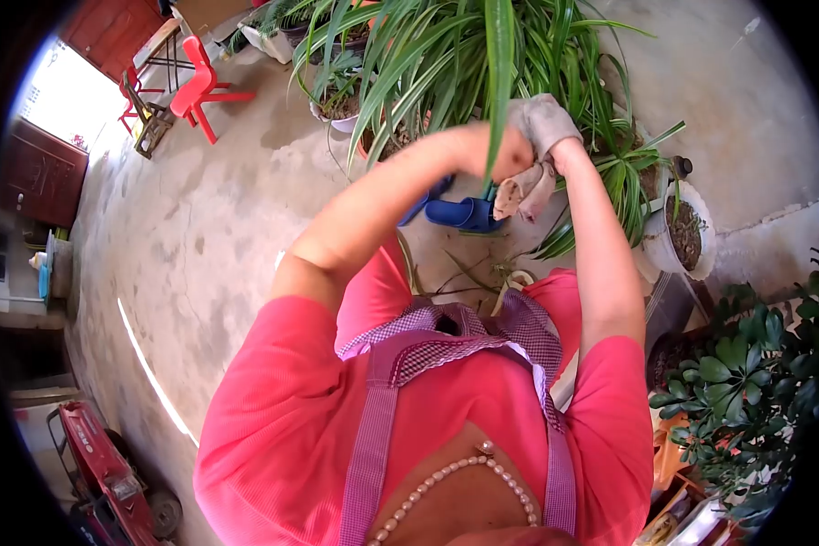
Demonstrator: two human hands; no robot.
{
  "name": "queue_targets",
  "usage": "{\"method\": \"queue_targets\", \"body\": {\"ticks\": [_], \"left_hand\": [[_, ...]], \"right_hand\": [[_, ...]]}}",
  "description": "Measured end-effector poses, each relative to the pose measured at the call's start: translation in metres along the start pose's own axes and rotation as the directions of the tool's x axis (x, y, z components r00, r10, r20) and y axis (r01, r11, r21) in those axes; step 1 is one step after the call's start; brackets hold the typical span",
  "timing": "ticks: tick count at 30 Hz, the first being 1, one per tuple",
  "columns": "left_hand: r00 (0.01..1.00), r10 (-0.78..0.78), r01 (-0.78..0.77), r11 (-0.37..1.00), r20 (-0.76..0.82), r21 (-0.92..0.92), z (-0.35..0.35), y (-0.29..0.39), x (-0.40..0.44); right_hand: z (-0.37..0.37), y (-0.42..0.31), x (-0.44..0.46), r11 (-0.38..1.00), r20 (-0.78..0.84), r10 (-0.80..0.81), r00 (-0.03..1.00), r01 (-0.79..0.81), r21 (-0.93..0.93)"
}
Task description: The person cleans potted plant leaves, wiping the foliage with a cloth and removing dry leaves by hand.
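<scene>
My left hand is smeared by motion beside the cloth, and its fingers cannot be made out. A greyish cloth wraps over my right hand, which is closed on it with the fingers hidden. One end of the cloth hangs below the hands and shows a beige patch. Both hands are at the near side of a large spider plant with long green-and-white striped leaves. One long leaf comes down in front of my left hand, close to the camera.
Blue slippers are on the concrete floor under my hands. A white pot stands at the right, above a dark-leaved bush. Small red chairs are at the upper left, and a red machine is at the lower left.
</scene>
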State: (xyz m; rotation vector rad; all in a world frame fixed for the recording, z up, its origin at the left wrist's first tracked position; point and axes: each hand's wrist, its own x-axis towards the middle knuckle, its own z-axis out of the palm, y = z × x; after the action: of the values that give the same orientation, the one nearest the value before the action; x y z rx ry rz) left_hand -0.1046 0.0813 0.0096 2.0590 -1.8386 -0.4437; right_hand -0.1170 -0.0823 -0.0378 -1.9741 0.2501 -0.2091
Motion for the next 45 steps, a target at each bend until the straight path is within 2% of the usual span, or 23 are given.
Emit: {"method": "queue_targets", "body": {"ticks": [2,4,5,7,9,10,11,12,15,16,18,22,23,24,25,27,29,32,33,36,38,41,45], "left_hand": [[0.871,-0.321,0.162,0.903,-0.373,-0.399,-0.020,-0.015,-0.006],[0.540,-0.452,0.143,0.881,-0.711,-0.451,-0.026,-0.051,0.010],[0.479,-0.488,0.090,0.854,-0.730,-0.512,-0.030,-0.055,0.017],[0.359,-0.562,-0.033,0.790,-0.745,-0.612,-0.037,-0.054,0.032],[0.431,-0.600,-0.096,0.712,-0.674,-0.696,-0.042,-0.046,0.043],[0.466,-0.615,-0.122,0.667,-0.636,-0.735,-0.047,-0.040,0.047],[0.407,-0.642,-0.161,0.649,-0.649,-0.743,-0.049,-0.034,0.052],[0.456,-0.674,-0.242,0.534,-0.581,-0.810,-0.052,-0.038,0.051],[0.632,-0.659,-0.406,0.168,-0.408,-0.899,-0.063,-0.066,0.040],[0.638,-0.644,-0.383,0.209,-0.421,-0.900,-0.063,-0.067,0.032],[0.712,-0.630,-0.324,0.095,-0.309,-0.941,-0.068,-0.057,0.014],[0.738,-0.643,-0.089,0.204,-0.202,-0.975,-0.063,-0.038,0.004],[0.777,-0.603,-0.058,0.214,-0.179,-0.975,-0.060,-0.033,0.003],[0.819,-0.559,0.003,0.224,-0.126,-0.975,-0.057,-0.035,0.004],[0.827,-0.555,0.056,0.244,-0.093,-0.968,-0.055,-0.033,0.004],[0.831,-0.553,0.122,0.271,-0.051,-0.955,-0.050,-0.030,0.004],[0.830,-0.556,0.152,0.284,-0.033,-0.946,-0.045,-0.030,0.003],[0.846,-0.533,0.190,0.329,-0.017,-0.925,-0.043,-0.030,0.000],[0.846,-0.534,0.208,0.344,-0.009,-0.916,-0.043,-0.029,0.000],[0.832,-0.554,0.245,0.322,0.028,-0.914,-0.037,-0.024,-0.001],[0.838,-0.544,0.261,0.341,0.037,-0.903,-0.034,-0.028,-0.002],[0.811,-0.584,0.307,0.369,0.038,-0.877,-0.030,-0.026,-0.008],[0.851,-0.522,0.260,0.323,0.058,-0.910,-0.027,-0.037,-0.014]], "right_hand": [[-0.002,0.001,-0.003,0.987,0.042,0.026,0.999,-0.032,0.160],[-0.001,-0.007,-0.008,0.873,0.002,0.252,0.968,-0.228,0.431],[-0.006,-0.007,-0.006,0.997,-0.014,-0.005,1.000,0.004,-0.072],[-0.012,-0.011,-0.008,0.779,0.120,-0.283,0.952,0.301,-0.551],[-0.014,-0.016,-0.010,0.859,0.129,-0.253,0.959,0.284,-0.427],[-0.012,-0.019,-0.007,0.994,0.084,-0.096,0.992,0.100,-0.047],[-0.009,-0.022,-0.005,0.934,0.106,0.069,0.992,-0.102,0.344],[-0.008,-0.024,-0.002,0.689,0.191,0.209,0.959,-0.283,0.667],[-0.014,-0.010,0.008,0.650,0.161,-0.039,0.986,-0.098,0.753],[-0.014,-0.018,0.006,0.599,0.162,0.008,0.987,-0.134,0.789],[-0.013,-0.042,0.000,0.482,0.169,0.103,0.980,-0.198,0.854],[-0.002,-0.080,0.008,0.423,0.381,-0.013,0.924,-0.340,0.840],[-0.004,-0.075,0.022,0.555,0.403,-0.019,0.915,-0.326,0.765],[-0.010,-0.072,0.035,0.610,0.528,-0.193,0.827,-0.320,0.725],[-0.012,-0.060,0.060,0.630,0.575,-0.196,0.794,-0.348,0.695],[-0.005,-0.060,0.078,0.675,0.562,-0.120,0.818,-0.348,0.650],[0.012,-0.090,0.079,0.725,0.412,0.031,0.911,-0.304,0.617],[0.018,-0.089,0.102,0.836,0.304,0.292,0.907,-0.397,0.378],[0.019,-0.085,0.106,0.817,0.292,0.273,0.917,-0.381,0.433],[0.016,-0.081,0.111,0.918,0.220,0.302,0.928,-0.345,0.196],[0.019,-0.079,0.106,0.935,0.205,0.273,0.940,-0.309,0.172],[0.014,-0.076,0.087,0.850,0.198,0.259,0.945,-0.321,0.419],[-0.003,-0.075,0.066,0.951,0.296,0.243,0.924,-0.287,0.114]]}}
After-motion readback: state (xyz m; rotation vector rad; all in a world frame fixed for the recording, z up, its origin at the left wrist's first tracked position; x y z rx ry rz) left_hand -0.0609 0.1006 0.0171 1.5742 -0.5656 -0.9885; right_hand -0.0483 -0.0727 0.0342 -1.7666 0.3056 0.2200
